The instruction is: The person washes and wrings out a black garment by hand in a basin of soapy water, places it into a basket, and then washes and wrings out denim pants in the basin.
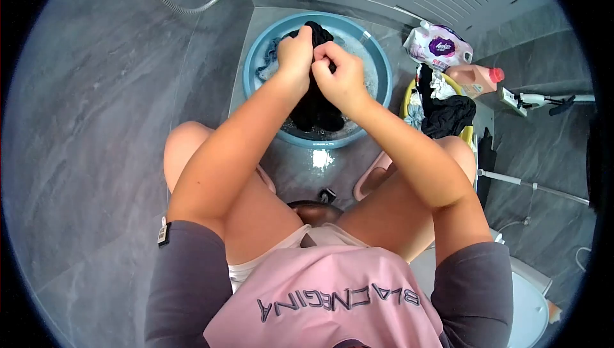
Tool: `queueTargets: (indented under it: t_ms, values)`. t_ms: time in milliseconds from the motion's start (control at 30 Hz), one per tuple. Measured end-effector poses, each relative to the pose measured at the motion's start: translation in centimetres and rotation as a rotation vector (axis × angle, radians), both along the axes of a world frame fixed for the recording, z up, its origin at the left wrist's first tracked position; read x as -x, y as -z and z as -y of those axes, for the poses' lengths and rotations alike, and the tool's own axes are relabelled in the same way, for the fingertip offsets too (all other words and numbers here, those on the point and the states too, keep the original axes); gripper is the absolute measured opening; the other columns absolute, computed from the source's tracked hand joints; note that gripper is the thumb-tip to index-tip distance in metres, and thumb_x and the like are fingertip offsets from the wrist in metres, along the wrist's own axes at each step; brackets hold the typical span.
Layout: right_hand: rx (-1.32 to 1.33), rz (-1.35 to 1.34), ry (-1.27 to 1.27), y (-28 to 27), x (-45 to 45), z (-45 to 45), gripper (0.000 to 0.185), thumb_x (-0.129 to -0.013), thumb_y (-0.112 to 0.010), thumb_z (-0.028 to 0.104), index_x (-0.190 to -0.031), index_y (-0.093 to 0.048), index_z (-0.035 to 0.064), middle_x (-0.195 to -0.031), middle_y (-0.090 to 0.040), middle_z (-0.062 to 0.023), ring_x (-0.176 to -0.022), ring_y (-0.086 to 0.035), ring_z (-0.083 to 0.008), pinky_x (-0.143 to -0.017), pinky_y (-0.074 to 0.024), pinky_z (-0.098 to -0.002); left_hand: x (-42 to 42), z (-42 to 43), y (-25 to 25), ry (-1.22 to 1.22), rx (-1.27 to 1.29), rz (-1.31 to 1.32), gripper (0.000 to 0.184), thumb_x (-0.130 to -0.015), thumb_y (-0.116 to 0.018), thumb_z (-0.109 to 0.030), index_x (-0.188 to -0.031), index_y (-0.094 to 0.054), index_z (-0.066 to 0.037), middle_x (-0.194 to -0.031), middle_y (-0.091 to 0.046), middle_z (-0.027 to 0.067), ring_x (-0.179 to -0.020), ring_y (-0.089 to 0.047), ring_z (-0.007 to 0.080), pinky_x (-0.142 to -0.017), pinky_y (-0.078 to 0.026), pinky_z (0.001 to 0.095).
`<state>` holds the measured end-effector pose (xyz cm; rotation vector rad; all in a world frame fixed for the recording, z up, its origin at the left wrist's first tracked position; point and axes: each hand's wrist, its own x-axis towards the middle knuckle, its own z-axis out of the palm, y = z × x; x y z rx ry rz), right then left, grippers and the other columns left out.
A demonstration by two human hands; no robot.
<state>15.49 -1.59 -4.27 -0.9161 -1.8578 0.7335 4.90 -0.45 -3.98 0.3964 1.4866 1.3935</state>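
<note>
Black garment (314,110) in sudsy blue basin (385,79) — left hand (296,57), right hand (342,76) pinching it; yellow basin (406,101) holds clothes (448,116).

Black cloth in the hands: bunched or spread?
Bunched. The black cloth is gathered narrow at the left hand and right hand, its lower part hanging in folds over the blue basin.

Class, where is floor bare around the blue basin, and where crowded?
Bare floor lies by the blue basin's near rim, between the pink slippers, plus a narrow strip beside the wrapped pack. Crowded rightward: that pack, pink bottle, yellow basin of clothes.
</note>
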Motion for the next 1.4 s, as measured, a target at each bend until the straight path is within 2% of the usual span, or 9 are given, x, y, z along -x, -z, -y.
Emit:
queueTargets:
  t_ms: [133, 267, 333, 533, 733, 1000, 1067, 1133, 1400]
  values:
    - [0.097, -0.010, 0.229, 0.0, -1.4, -3.5, 0.014, -0.076, -0.051, 0.013, -0.080, -0.061, 0.0031, -0.069, -0.060, -0.0192, -0.062, -0.059, -0.0322, -0.057, -0.0463, -0.0354, -2.5, 1.6, -0.7, 0.248, 0.062, -0.011, 0.043, -0.082, -0.047, -0.030, -0.101, -0.056, 0.008, -0.098, -0.060, 0.0144, -0.089, -0.054, 0.0209, -0.083, -0.039, 0.0322]
    - [0.034, -0.054, 0.142, -0.8, -0.5, -0.7, 0.010, -0.075, -0.051, 0.010, -0.079, -0.058, 0.0035, -0.067, -0.058, -0.0179, -0.061, -0.059, -0.0319, -0.057, -0.0462, -0.0357, -1.4, 0.8, -0.3, 0.140, -0.067, 0.008, 0.041, -0.079, -0.045, -0.027, -0.085, -0.058, 0.011, -0.081, -0.060, 0.0160, -0.075, -0.057, 0.0235, -0.066, -0.044, 0.0353]
    - [0.062, -0.026, 0.062, -1.1, 0.1, 1.1, 0.009, -0.074, -0.052, 0.010, -0.078, -0.056, 0.0040, -0.065, -0.055, -0.0180, -0.060, -0.059, -0.0303, -0.058, -0.0461, -0.0349, -0.2, 0.9, -0.2, 0.212, -0.047, 0.262, 0.024, -0.082, -0.046, -0.027, -0.075, -0.054, -0.006, -0.076, -0.055, 0.0076, -0.075, -0.054, 0.0188, -0.069, -0.042, 0.0332]
    - [0.163, -0.064, 0.284, 0.1, -1.7, -4.6, 0.014, -0.076, -0.051, 0.012, -0.079, -0.059, 0.0011, -0.066, -0.059, -0.0173, -0.060, -0.059, -0.0305, -0.057, -0.0456, -0.0363, -2.8, 2.2, -1.9, 0.351, 0.015, 0.055, 0.037, -0.085, -0.045, -0.029, -0.102, -0.058, 0.001, -0.100, -0.060, 0.0095, -0.089, -0.054, 0.0183, -0.081, -0.040, 0.0299]
    - [0.013, 0.007, 0.039, -0.6, 0.0, 0.6, 0.009, -0.075, -0.052, 0.013, -0.078, -0.058, 0.0056, -0.067, -0.058, -0.0191, -0.063, -0.059, -0.0360, -0.058, -0.0471, -0.0388, -0.1, 0.8, -0.8, 0.190, -0.002, 0.142, 0.034, -0.082, -0.049, -0.034, -0.090, -0.059, -0.002, -0.087, -0.059, 0.0105, -0.080, -0.055, 0.0193, -0.073, -0.042, 0.0322]
    - [0.125, 0.040, 0.277, 0.0, -2.2, -4.5, 0.013, -0.075, -0.053, 0.014, -0.081, -0.060, 0.0042, -0.071, -0.061, -0.0188, -0.063, -0.060, -0.0363, -0.057, -0.0472, -0.0406, -1.3, 2.1, -1.7, 0.334, -0.061, 0.069, 0.041, -0.085, -0.047, -0.033, -0.097, -0.058, 0.004, -0.090, -0.060, 0.0097, -0.083, -0.056, 0.0180, -0.074, -0.042, 0.0287]
    - [-0.064, -0.003, 0.014, -0.9, -0.8, -1.3, 0.007, -0.074, -0.052, 0.008, -0.077, -0.057, 0.0030, -0.063, -0.056, -0.0149, -0.056, -0.056, -0.0249, -0.054, -0.0450, -0.0329, 0.4, 0.4, 1.4, 0.190, -0.037, 0.061, 0.040, -0.085, -0.047, -0.037, -0.093, -0.058, 0.001, -0.088, -0.060, 0.0093, -0.081, -0.055, 0.0184, -0.072, -0.042, 0.0299]
    - [-0.232, 0.052, -0.260, -1.4, 0.0, 2.2, 0.006, -0.069, -0.053, 0.002, -0.074, -0.055, 0.0057, -0.063, -0.055, -0.0120, -0.059, -0.058, -0.0294, -0.054, -0.0465, -0.0347, 1.6, -0.1, 0.0, 0.270, 0.122, 0.131, 0.040, -0.084, -0.047, -0.039, -0.090, -0.058, -0.001, -0.086, -0.058, 0.0096, -0.079, -0.054, 0.0189, -0.068, -0.043, 0.0324]
    - [-0.132, 0.011, 0.192, -0.4, -0.3, -3.4, 0.007, -0.074, -0.052, 0.006, -0.079, -0.057, 0.0060, -0.063, -0.056, -0.0156, -0.059, -0.059, -0.0299, -0.055, -0.0461, -0.0355, 0.3, 0.8, -1.6, 0.284, 0.035, 0.333, 0.027, -0.083, -0.051, -0.033, -0.091, -0.059, -0.008, -0.088, -0.062, 0.0056, -0.084, -0.058, 0.0183, -0.079, -0.046, 0.0343]
